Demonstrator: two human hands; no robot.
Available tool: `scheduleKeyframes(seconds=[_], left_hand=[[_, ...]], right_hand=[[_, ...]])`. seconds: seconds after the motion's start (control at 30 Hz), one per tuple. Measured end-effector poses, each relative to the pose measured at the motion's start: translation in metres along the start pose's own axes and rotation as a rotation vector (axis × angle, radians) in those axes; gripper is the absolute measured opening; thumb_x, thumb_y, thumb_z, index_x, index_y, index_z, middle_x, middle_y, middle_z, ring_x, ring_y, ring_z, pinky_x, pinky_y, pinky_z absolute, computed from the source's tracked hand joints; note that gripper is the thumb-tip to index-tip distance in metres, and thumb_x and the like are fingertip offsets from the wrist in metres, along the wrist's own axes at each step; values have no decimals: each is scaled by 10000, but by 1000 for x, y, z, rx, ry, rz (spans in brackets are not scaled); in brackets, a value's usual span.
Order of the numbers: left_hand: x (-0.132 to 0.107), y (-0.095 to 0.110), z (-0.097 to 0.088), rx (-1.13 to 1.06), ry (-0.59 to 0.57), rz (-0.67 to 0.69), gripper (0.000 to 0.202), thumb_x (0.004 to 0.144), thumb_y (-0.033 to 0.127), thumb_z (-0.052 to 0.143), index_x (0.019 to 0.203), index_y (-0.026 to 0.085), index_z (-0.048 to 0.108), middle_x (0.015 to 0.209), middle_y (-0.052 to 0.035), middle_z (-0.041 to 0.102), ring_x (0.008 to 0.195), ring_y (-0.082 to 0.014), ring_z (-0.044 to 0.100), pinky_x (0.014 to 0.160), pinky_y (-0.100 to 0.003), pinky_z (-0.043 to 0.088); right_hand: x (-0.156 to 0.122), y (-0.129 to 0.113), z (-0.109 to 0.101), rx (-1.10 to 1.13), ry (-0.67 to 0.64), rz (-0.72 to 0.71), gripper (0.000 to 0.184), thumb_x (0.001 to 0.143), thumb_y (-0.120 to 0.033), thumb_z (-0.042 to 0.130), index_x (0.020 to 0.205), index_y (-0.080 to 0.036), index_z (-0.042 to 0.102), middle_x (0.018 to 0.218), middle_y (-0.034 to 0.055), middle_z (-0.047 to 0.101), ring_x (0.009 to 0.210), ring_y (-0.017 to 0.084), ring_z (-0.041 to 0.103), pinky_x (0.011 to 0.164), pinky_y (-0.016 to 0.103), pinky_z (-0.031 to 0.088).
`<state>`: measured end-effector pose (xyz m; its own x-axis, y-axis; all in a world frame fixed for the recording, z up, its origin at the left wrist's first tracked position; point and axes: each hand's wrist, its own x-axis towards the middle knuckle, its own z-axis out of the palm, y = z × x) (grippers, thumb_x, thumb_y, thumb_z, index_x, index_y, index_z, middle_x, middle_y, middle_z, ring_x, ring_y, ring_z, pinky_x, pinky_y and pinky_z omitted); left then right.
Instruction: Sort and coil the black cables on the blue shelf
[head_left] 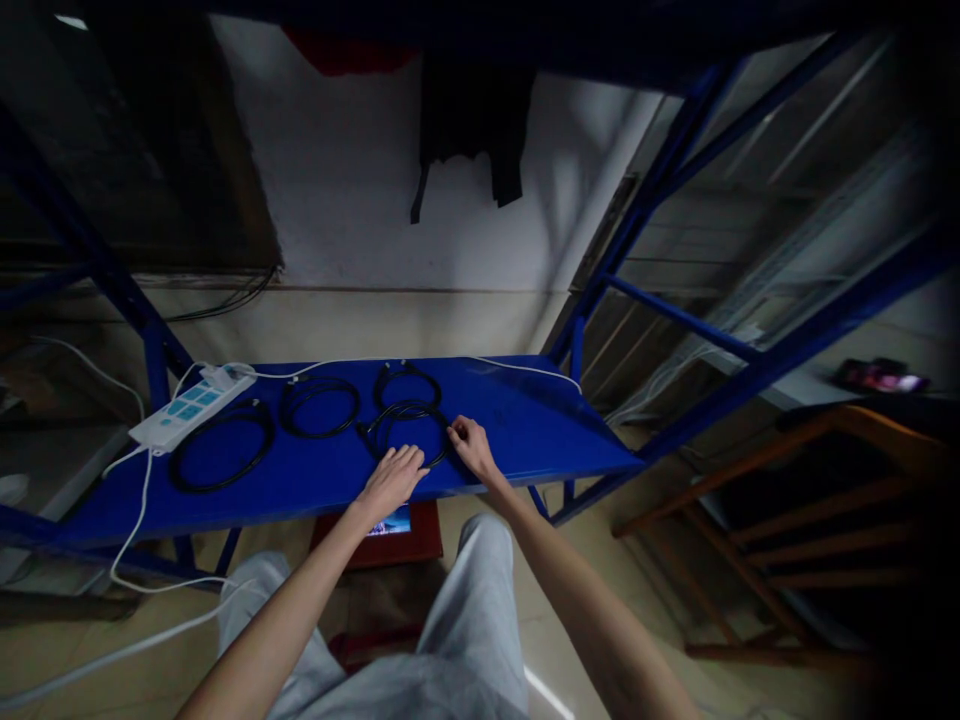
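Several coiled black cables lie on a blue metal shelf [525, 420]. My left hand [391, 478] rests flat, fingers stretched out, on the near edge of the nearest coil [409, 415]. My right hand [472, 447] pinches that same coil at its right side, fingers curled around the cable. Another small coil [407, 380] lies just behind it. Two more coils sit to the left: one in the middle [320, 405] and a larger one [221, 450] further left.
A white power strip [191, 408] with a white cord lies at the shelf's left end. Blue rack posts [645, 215] rise at the back right. A wooden frame [787, 520] stands on the right. A red box [397, 535] sits on the floor under the shelf.
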<state>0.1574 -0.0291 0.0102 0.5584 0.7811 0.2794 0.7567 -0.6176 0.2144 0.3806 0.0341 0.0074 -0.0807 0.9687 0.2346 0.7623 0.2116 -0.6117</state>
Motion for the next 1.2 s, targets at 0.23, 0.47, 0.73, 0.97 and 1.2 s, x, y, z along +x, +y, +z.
scheduleKeyframes(seconds=[0.23, 0.47, 0.73, 0.97, 1.2], left_hand=[[1, 0, 4, 6, 46, -24, 325, 1058, 403, 320, 1042, 196, 570, 1051, -96, 644, 1024, -247, 594, 910, -402, 461], [9, 5, 2, -51, 51, -68, 231, 1032, 366, 426, 1023, 192, 578, 1060, -93, 614, 1015, -248, 573, 879, -380, 459], [-5, -31, -24, 71, 48, 104, 209, 1025, 350, 452, 994, 186, 578, 1011, -84, 596, 985, -245, 546, 886, -381, 436], [-11, -26, -12, 45, 49, 140, 204, 1041, 264, 408, 941, 185, 568, 892, -52, 630, 869, -207, 580, 826, -351, 420], [2, -10, -69, -408, 481, -145, 256, 1056, 331, 385, 987, 185, 583, 807, -27, 624, 725, -148, 578, 672, -266, 409]], right_hand=[[-47, -27, 16, -122, 84, -15, 266, 1008, -342, 386, 848, -207, 550, 870, 46, 638, 851, 192, 557, 764, 265, 363], [-53, -47, 21, -274, 81, 50, 235, 1020, -295, 400, 877, -205, 563, 910, 71, 670, 883, 208, 569, 758, 280, 347], [-9, 28, -35, -234, 211, 164, 289, 1015, -409, 394, 1018, -187, 579, 951, 74, 650, 872, 206, 575, 759, 288, 377], [1, 76, -41, -411, 225, 297, 275, 1005, -404, 459, 1079, -163, 568, 1079, 142, 625, 941, 252, 554, 759, 322, 358], [3, 70, -39, -508, 163, 274, 218, 1029, -299, 403, 1012, -164, 574, 1039, 154, 622, 928, 258, 532, 733, 338, 326]])
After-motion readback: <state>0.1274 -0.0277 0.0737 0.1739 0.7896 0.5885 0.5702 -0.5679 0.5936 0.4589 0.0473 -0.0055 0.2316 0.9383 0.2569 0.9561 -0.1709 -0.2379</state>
